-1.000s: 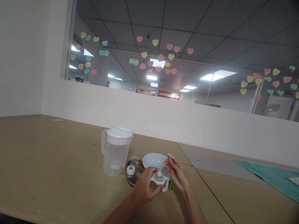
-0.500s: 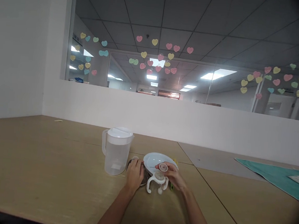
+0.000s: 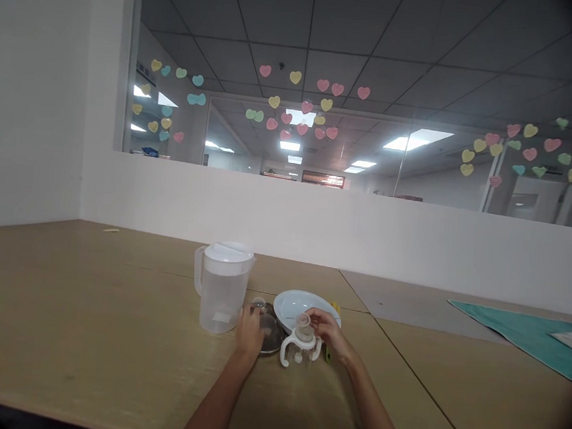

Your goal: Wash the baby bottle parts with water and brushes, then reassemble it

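Observation:
A baby bottle (image 3: pixel 303 351) with two curved white handles stands upright on the table in front of me. My right hand (image 3: pixel 328 330) pinches a small clear round piece (image 3: pixel 303 321) at the bottle's mouth; whether it rests on the rim I cannot tell. To the left, my left hand (image 3: pixel 250 331) has its fingers closed at a clear domed cap (image 3: pixel 258 303). That cap is at the far left edge of a dark round metal dish (image 3: pixel 271 341), partly covered by the hand. Behind the bottle lies a pale blue plate (image 3: pixel 292 302).
A lidded translucent pitcher (image 3: pixel 223 296) stands left of my left hand. Something yellow-green (image 3: pixel 328 354) lies partly hidden behind my right hand. A teal cloth (image 3: pixel 516 331) is spread at the far right. A white wall with a window (image 3: pixel 292 141) closes off the back.
My right hand has lowered and turned the clear round piece over the bottle's mouth. My left hand has shifted left, off the dark dish and onto the domed cap.

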Tool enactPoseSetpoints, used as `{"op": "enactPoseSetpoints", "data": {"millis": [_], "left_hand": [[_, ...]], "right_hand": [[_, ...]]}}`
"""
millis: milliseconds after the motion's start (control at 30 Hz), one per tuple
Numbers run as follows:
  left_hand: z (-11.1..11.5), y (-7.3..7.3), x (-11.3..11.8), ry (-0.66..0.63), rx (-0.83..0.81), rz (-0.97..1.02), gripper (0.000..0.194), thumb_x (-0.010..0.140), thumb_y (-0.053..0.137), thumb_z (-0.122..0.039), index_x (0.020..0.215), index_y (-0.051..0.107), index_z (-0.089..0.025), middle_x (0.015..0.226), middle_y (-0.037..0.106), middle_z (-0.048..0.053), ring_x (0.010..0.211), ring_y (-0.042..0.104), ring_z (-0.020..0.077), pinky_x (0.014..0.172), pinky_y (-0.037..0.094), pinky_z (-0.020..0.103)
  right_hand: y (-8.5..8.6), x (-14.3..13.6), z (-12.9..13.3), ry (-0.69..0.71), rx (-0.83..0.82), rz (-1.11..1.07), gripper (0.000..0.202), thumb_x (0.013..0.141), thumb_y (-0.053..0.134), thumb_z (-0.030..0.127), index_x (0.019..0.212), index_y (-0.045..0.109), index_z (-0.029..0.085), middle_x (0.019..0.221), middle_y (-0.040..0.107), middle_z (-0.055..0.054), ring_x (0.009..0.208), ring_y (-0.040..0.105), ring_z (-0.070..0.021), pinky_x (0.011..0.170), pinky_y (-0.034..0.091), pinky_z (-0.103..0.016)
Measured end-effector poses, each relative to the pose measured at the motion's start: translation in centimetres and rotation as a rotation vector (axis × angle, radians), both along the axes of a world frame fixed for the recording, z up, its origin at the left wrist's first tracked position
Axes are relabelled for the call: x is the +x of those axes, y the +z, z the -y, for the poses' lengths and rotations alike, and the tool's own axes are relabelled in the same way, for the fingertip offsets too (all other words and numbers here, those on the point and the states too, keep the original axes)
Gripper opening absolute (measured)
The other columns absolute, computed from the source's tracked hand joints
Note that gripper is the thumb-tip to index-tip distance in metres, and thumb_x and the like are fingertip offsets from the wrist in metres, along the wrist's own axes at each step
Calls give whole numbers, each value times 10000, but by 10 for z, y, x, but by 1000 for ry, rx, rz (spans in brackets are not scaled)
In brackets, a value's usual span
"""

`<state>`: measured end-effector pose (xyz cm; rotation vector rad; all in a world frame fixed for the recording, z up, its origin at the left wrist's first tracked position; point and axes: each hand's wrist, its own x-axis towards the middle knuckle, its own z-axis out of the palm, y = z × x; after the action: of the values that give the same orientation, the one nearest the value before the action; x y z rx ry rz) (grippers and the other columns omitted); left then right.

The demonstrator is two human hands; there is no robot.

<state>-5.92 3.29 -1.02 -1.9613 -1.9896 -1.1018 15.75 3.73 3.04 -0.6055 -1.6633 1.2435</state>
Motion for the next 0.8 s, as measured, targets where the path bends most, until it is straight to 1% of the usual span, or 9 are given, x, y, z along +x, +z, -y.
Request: {"op": "enactPoseSetpoints", "data": {"millis": [200, 300, 367, 467, 500, 567, 633, 700, 800], "left_hand": [[13, 14, 5, 31, -29, 6, 367, 680, 538, -19, 998, 589, -193, 1026, 566, 73, 991, 505, 231, 886, 392, 353], [23, 28, 10, 33, 61, -11, 470, 660, 500, 26, 1070, 562, -195, 1046, 551, 73, 997, 489, 233, 899, 387, 370], [30, 40, 14, -27, 181, -20, 551, 651, 441, 64, 1136, 532, -180, 1079, 531, 84, 1016, 474, 233, 917, 385, 381], [43, 57, 25, -201, 366, 6, 571, 687, 368, 83, 1171, 505, -188, 1086, 519, 80, 1027, 467, 217, 917, 398, 366], [48, 62, 30, -261, 409, 18, 555, 711, 364, 73, 1174, 502, -201, 1085, 521, 76, 1015, 473, 212, 904, 408, 360], [59, 73, 41, -367, 462, 39, 512, 763, 360, 40, 1187, 492, -215, 1079, 528, 74, 976, 487, 206, 871, 423, 356], [70, 82, 51, -490, 471, 59, 463, 814, 361, -4, 1208, 472, -219, 1085, 542, 73, 965, 491, 203, 861, 425, 357], [81, 91, 59, -608, 477, 76, 421, 856, 362, -50, 1238, 440, -208, 1067, 557, 70, 964, 489, 196, 864, 424, 349], [96, 102, 63, -679, 512, 117, 381, 898, 340, -93, 1245, 442, -212, 1027, 563, 64, 946, 494, 186, 852, 421, 339]], "right_hand": [[-1, -1, -7, -179, 99, 37, 261, 486, 417, 209, 618, 640, 177, 694, 649, -43, 765, 587, -216, 730, 438, -303], [-3, 0, -7, -324, 205, -12, 215, 562, 431, 218, 630, 632, 182, 671, 642, -41, 738, 590, -208, 748, 448, -318], [-4, 1, -3, -502, 323, -57, 196, 637, 448, 231, 710, 624, 186, 684, 636, -36, 727, 592, -207, 732, 454, -330], [0, -2, 9, -723, 636, -26, 227, 730, 475, 249, 906, 605, 188, 814, 641, -55, 823, 592, -228, 782, 450, -378], [4, -5, 14, -742, 762, 19, 272, 738, 489, 243, 986, 586, 188, 887, 637, -68, 870, 586, -237, 804, 447, -396], [16, -14, 26, -700, 985, 109, 380, 739, 506, 236, 1115, 524, 187, 1029, 610, -99, 960, 566, -259, 848, 437, -433], [30, -24, 36, -617, 1122, 182, 463, 738, 499, 243, 1195, 461, 177, 1116, 573, -126, 1029, 541, -279, 888, 424, -466], [42, -33, 44, -542, 1150, 235, 418, 754, 459, 219, 1171, 459, 185, 1125, 564, -126, 1050, 535, -267, 882, 443, -447], [51, -39, 53, -564, 1119, 237, 414, 777, 440, 192, 1190, 422, 190, 1098, 570, -122, 1030, 553, -240, 842, 483, -402]]}}
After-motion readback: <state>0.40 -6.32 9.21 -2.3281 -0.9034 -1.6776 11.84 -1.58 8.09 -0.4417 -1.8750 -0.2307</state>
